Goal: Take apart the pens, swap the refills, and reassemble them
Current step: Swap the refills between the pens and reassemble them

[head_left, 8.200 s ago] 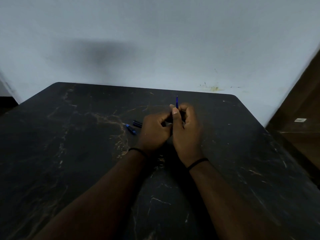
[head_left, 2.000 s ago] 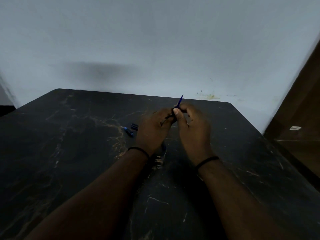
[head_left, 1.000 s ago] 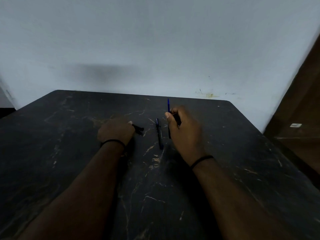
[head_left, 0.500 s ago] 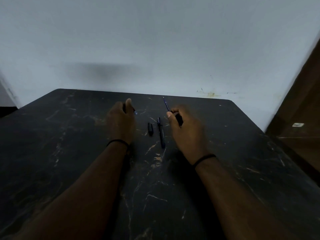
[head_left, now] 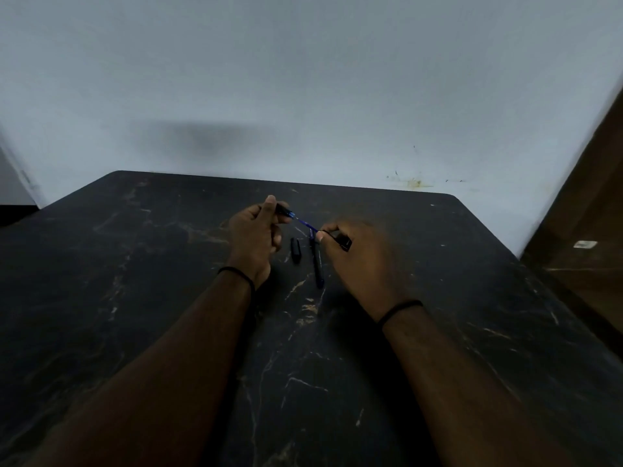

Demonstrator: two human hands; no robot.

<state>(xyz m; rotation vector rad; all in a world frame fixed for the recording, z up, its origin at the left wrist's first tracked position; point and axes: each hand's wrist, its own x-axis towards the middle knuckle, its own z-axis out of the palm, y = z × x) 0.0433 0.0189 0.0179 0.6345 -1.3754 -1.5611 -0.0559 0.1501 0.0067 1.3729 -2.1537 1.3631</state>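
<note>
My left hand (head_left: 254, 235) is raised above the dark marble table (head_left: 135, 298) and pinches a short dark pen piece (head_left: 284, 210) with a blue end. A thin blue refill (head_left: 305, 223) runs from that piece down to my right hand (head_left: 357, 257), which pinches its lower end. A black pen part (head_left: 343, 242) also sticks out of my right hand. Between the hands, a black pen barrel (head_left: 318, 264) and a short black cap (head_left: 295, 250) lie on the table.
The table's far edge meets a pale wall (head_left: 303, 96). A brown wooden surface (head_left: 590, 214) stands beyond the table's right edge, with a small white tag (head_left: 585, 244) on it.
My left hand picked a small pen piece up from the left and brought it toward the right hand. The blue refill tilted over from upright and now spans both hands.
</note>
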